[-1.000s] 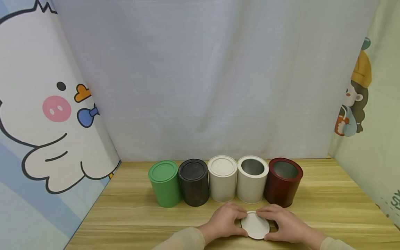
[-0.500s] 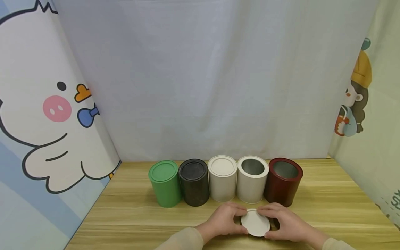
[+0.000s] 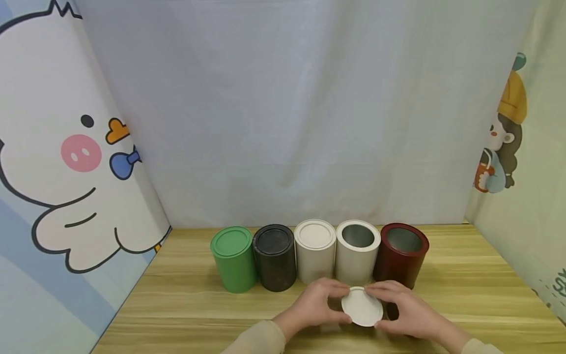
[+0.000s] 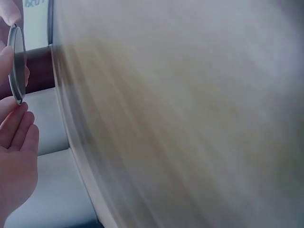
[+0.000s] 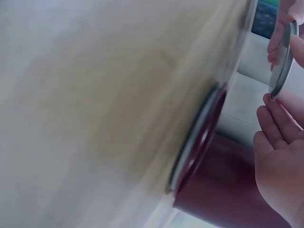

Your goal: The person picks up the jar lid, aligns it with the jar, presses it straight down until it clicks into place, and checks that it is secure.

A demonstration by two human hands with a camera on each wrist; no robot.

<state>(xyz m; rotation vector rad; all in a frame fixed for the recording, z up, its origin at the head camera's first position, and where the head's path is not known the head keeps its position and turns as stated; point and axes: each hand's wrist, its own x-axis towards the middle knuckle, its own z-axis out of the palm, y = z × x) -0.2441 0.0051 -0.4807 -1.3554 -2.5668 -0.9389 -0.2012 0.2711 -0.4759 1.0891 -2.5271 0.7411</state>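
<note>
A round white metal lid point(image 3: 362, 308) was held off the wooden surface point(image 3: 185, 305) between both hands, just in front of the row of cans. Left hand point(image 3: 315, 305) gripped its left edge, fingers point(image 4: 16, 128) curled round the rim; right hand point(image 3: 404, 309) gripped the right edge the same way, fingers point(image 5: 273, 128) bent under it. The lid looked slightly tilted toward the camera, though the wrist views were too blurred to be sure. Directly behind it stood an open white cylindrical can point(image 3: 357, 251) with a bare metal inside. To its right was an open dark red cylindrical can point(image 3: 401, 254); a dark red lid point(image 5: 197, 140) lay flat on the surface under the right hand, near that can's base. Left of the open white can: a lidded white cylindrical can point(image 3: 315, 250), a lidded black cylindrical can point(image 3: 274, 256), a lidded green cylindrical can point(image 3: 233, 258), all touching in one row. Beige sleeves point(image 3: 256, 339) covered both wrists.
</note>
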